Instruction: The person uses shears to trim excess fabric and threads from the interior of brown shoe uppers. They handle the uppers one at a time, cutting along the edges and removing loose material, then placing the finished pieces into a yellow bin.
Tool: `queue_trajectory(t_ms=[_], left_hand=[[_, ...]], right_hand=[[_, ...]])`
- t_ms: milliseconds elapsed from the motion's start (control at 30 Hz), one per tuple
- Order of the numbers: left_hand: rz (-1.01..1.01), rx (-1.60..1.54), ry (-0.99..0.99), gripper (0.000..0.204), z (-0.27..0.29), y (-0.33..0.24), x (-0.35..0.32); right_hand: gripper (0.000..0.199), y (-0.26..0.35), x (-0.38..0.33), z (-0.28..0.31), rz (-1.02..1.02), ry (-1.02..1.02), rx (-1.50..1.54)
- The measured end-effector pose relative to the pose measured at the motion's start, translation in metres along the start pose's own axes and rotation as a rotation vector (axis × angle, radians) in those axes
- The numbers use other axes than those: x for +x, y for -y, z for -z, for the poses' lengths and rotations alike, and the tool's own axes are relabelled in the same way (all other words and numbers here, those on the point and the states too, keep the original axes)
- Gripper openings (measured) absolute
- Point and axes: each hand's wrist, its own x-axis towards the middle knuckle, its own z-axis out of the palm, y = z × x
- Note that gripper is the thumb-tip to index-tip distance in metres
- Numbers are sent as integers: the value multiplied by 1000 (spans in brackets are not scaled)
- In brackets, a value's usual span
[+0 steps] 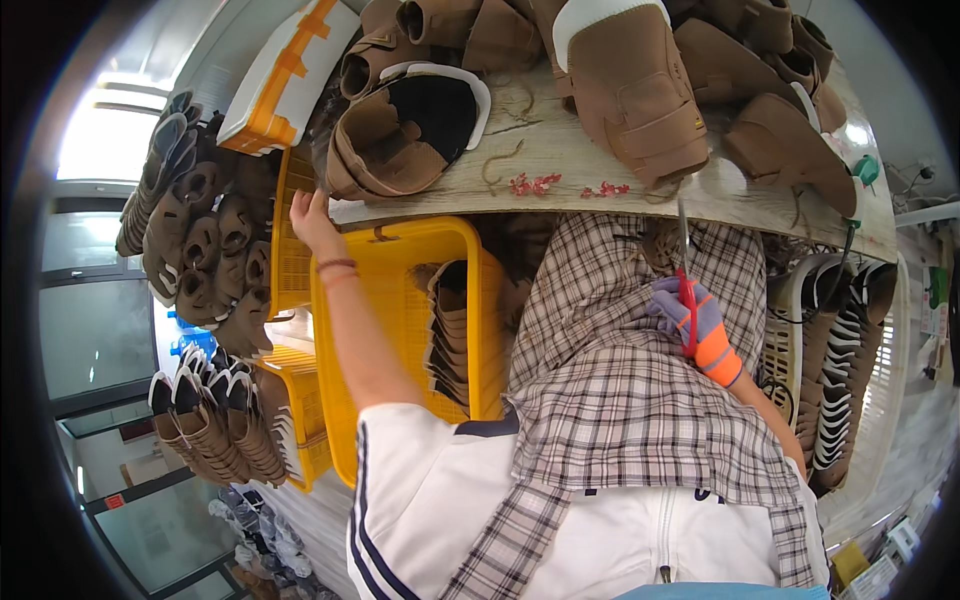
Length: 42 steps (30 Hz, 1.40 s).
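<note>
My bare left hand (316, 224), with a reddish band at the wrist, reaches to the left end of the table. Its fingers are bent beside the lower left edge of a brown shoe upper (385, 150) with a white rim and dark lining. What lies between those fingers is hidden. In a purple and orange glove, my right hand (700, 325) is closed round the red handles of scissors (687, 290). The blades point up at the table's front edge, below another brown upper (640, 105). My lap is covered by a checked apron (620, 400).
More brown uppers lie along the pale wooden table (530, 190), with red scraps and loose threads. A yellow crate (375, 300) holding stacked uppers stands at my left. A white crate (785, 350) with uppers stands at my right. A taped white box (285, 75) is at far left.
</note>
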Motion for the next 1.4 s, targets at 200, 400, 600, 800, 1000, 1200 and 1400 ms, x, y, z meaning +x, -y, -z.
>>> queue_trajectory(t_ms=[200,400,600,800,1000,1200,1400], left_hand=[[-941,497,346,60,-106,-40,-221],[-990,367,728,79,-215,-52,-309],[-968,489,607,55,-181,-15,-291],[-730,986,208,50,-91,0,-204],[-830,968,279,46,-63,25,-157],[-805,837,263,42,-60,37,-161],[-768,810,281,42,-58,37,-159]], right_hand=[[23,-6,1,13,127,-113,-1],[27,1,-8,18,41,-145,17],[34,-16,-1,33,72,11,-213],[55,83,49,-52,578,84,-1302],[45,123,151,-159,764,79,-1589],[41,131,195,-219,767,140,-1794],[40,133,204,-236,706,146,-1852]])
